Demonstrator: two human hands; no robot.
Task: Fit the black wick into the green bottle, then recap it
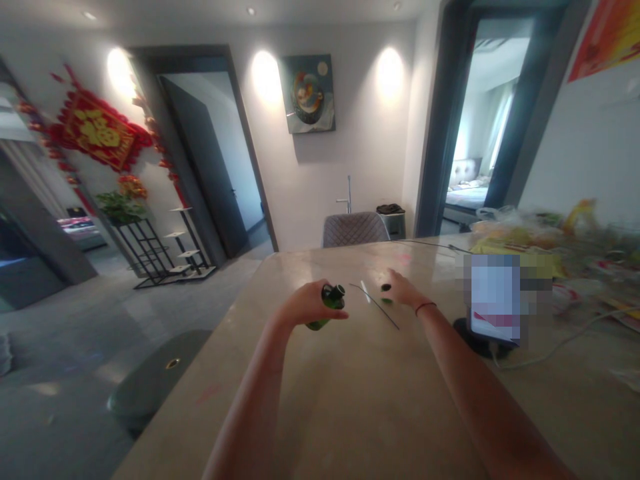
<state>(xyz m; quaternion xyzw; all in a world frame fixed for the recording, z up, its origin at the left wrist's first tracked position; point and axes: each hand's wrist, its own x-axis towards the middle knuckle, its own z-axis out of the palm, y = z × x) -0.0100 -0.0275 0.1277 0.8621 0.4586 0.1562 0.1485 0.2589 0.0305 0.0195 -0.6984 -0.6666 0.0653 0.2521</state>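
Note:
My left hand (306, 303) is wrapped round a small dark green bottle (327, 305), held tilted just above the beige table (350, 400), its open mouth pointing up and to the right. My right hand (403, 288) is a little to the right, its fingers pinched on a small dark cap (386, 288). A thin dark stick or wire (381, 309) lies on the table between my hands, with a small white strip (365, 291) beside it.
A stand with a blurred-out screen (493, 300) and a white cable (565, 340) sit at the right. Cluttered packets and bags (540, 233) fill the far right of the table. A grey chair (354, 229) stands at the far end, a round stool (160, 380) at the left.

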